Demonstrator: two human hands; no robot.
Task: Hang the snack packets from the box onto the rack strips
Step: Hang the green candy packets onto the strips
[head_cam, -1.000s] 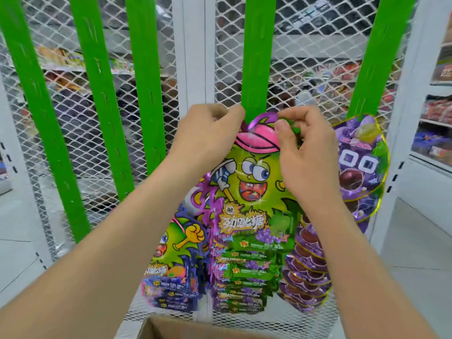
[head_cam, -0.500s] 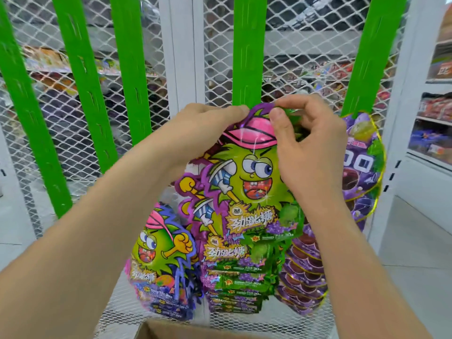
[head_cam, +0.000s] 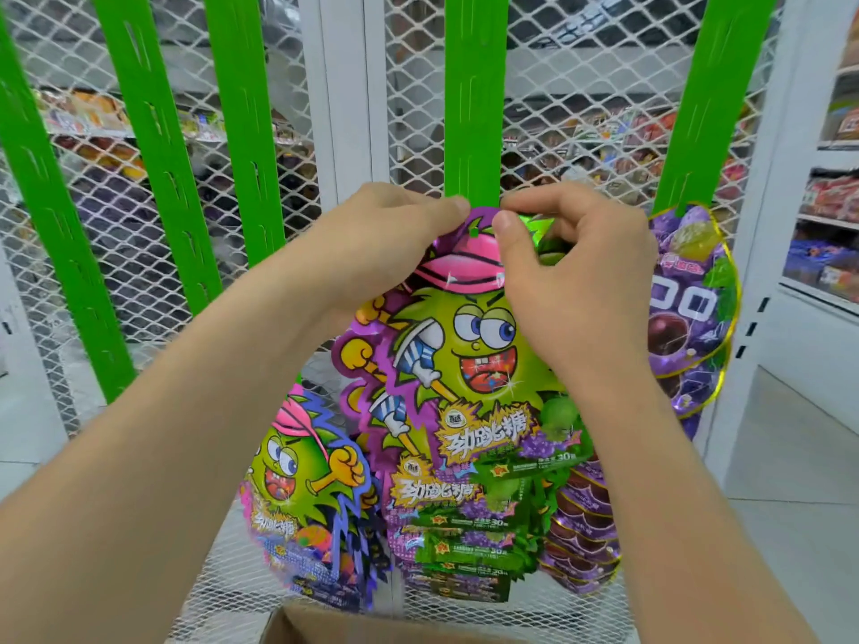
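1. Your left hand (head_cam: 372, 239) and right hand (head_cam: 571, 271) both pinch the top edge of one packet (head_cam: 465, 355), with the fingers curled on it.
2. The top of the packet lies against the middle strip (head_cam: 472, 109). I cannot tell if its hole sits on a hook.
3. Many hung packets (head_cam: 465, 541) fill the strips lower down.
4. The far-left strips (head_cam: 158, 178) show no packets, so I judge that much work is left. The inside of the box (head_cam: 325, 627) is hidden.

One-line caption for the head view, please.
Restocking: left hand and right hand pinch the top of a snack packet at the green rack strip, above hung packets.
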